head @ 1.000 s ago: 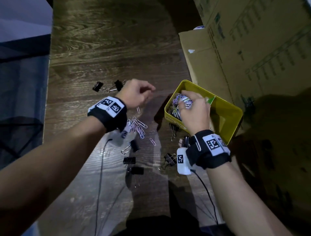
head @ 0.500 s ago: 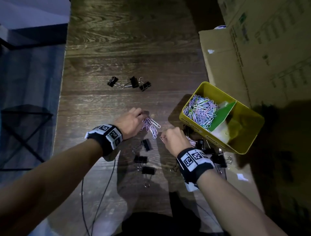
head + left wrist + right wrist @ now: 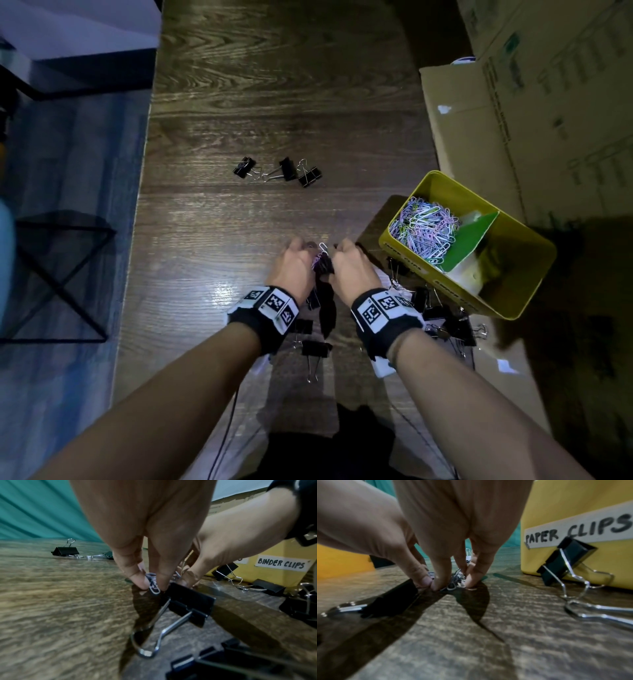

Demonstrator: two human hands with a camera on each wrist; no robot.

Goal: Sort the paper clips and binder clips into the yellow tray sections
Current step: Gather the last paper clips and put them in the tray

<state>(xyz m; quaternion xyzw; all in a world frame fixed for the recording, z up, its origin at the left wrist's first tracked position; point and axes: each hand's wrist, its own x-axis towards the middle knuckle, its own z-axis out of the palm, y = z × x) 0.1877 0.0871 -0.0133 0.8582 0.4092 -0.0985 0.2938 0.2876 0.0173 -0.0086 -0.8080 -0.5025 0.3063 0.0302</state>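
In the head view my left hand (image 3: 296, 262) and right hand (image 3: 347, 262) meet on the wooden table over a small bunch of pastel paper clips (image 3: 321, 255). The left fingertips (image 3: 137, 580) pinch paper clips (image 3: 153, 585) against the table. In the right wrist view my right hand's fingertips (image 3: 437, 584) pinch the same paper clips (image 3: 454, 583). The yellow tray (image 3: 486, 200) stands to the right. Its left section holds a heap of paper clips (image 3: 426, 229), bounded by a green divider (image 3: 469, 240). Black binder clips (image 3: 279, 171) lie further out on the table.
Several binder clips (image 3: 445, 318) crowd the tray's near wall, one leaning on the wall under the "PAPER CLIPS" label (image 3: 570, 559). A binder clip (image 3: 188, 604) lies just behind my left fingers, more by my wrists (image 3: 315, 346). A cardboard box (image 3: 531, 120) stands right; the table's edge runs left.
My right hand has left the tray and come down to the table. Both hands have closed in together on the loose paper clips and now pinch them.
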